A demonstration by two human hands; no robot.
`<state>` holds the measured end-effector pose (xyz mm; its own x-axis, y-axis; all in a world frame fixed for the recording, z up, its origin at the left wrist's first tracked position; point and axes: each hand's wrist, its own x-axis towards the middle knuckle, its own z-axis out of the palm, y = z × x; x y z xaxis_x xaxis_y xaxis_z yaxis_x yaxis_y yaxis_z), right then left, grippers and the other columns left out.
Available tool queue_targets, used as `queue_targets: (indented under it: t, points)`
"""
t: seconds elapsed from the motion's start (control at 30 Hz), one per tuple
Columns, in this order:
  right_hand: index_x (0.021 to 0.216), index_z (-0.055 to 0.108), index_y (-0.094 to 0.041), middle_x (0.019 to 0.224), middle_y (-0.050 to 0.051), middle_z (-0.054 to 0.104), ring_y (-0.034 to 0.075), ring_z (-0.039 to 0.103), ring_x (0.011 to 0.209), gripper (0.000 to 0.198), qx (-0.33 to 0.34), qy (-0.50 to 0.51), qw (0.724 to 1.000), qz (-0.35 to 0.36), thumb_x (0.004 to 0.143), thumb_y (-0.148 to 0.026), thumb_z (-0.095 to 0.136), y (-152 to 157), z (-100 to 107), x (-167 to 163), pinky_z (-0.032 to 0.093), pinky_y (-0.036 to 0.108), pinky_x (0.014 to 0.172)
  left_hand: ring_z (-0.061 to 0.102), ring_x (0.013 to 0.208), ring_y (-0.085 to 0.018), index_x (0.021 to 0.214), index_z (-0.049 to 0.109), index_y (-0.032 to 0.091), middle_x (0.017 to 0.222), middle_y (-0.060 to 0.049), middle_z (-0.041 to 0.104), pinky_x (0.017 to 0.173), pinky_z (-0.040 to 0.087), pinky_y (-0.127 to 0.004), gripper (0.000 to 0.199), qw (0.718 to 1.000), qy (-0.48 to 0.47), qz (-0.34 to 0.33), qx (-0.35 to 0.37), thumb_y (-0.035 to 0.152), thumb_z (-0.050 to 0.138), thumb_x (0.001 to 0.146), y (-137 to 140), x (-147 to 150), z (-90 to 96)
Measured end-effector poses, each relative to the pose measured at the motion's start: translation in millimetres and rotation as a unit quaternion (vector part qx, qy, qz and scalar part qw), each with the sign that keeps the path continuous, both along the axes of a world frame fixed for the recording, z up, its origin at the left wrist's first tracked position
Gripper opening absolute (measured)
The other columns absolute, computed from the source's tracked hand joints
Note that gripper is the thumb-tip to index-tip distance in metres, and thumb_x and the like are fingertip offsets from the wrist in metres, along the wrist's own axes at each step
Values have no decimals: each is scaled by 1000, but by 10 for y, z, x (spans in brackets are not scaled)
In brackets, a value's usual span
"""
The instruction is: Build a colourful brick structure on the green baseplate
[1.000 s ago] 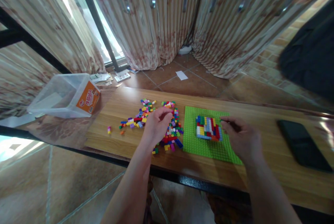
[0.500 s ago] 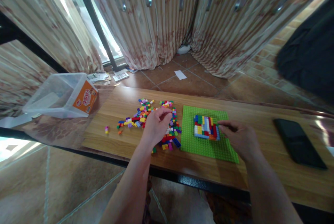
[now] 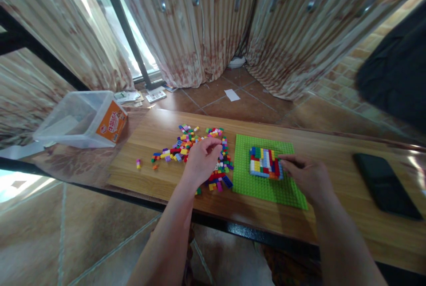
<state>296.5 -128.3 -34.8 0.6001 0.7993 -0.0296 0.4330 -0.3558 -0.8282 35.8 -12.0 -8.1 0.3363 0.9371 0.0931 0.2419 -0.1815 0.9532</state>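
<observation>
My left hand point(image 3: 201, 159) hovers above a loose pile of small coloured building bricks point(image 3: 178, 150), its fingers loosely curled. A narrow gap shows between thumb and forefinger, with nothing visible in it. On a green baseplate point(image 3: 246, 186) to the right stands a low, many-coloured block of joined bricks point(image 3: 264, 163), edged in light blue at the front. My right hand point(image 3: 304, 172) reaches in from the right, with thumb and fingertips pinched together at the block's right edge. Whatever lies between those fingertips is too small and hidden to name.
A wooden tabletop point(image 3: 133, 179) carries the bricks and baseplate. A black phone point(image 3: 386, 184) lies at the right. To the left sits a clear plastic box point(image 3: 76, 121) with an orange label. A pink-and-yellow brick piece point(image 3: 138, 164) lies apart from the pile.
The whole view has shifted slightly, so things sit a little further right. Both hands keep nearly the same places over the pile and at the block's right edge.
</observation>
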Motion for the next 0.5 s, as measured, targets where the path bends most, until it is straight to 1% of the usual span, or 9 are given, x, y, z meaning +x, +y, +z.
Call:
queue_targets:
  t: [0.17,0.33,0.5]
  points:
    - [95,77,-18,68,3,71,16,63,60,32,-11,38,999,-14,73,-39,66,-1,-45,26,49,28,57,63,62,-14,88,72,16,71,-2,71,60,47,-23,15,1000,9,4,4,18,60,81,-16,6,51]
    - [94,76,-17,67,3,70,15,64,58,32,-12,48,998,-36,72,-38,67,10,-75,48,49,27,56,64,64,-14,88,72,16,72,-2,72,61,48,-23,14,1000,17,2,16,19,60,82,-24,8,57]
    - [92,75,-16,70,4,72,15,65,58,32,-2,52,998,-42,70,-39,69,35,-123,59,51,27,57,65,67,-14,91,71,16,76,-2,73,63,49,-23,15,999,42,-5,22,19,58,84,-29,3,48]
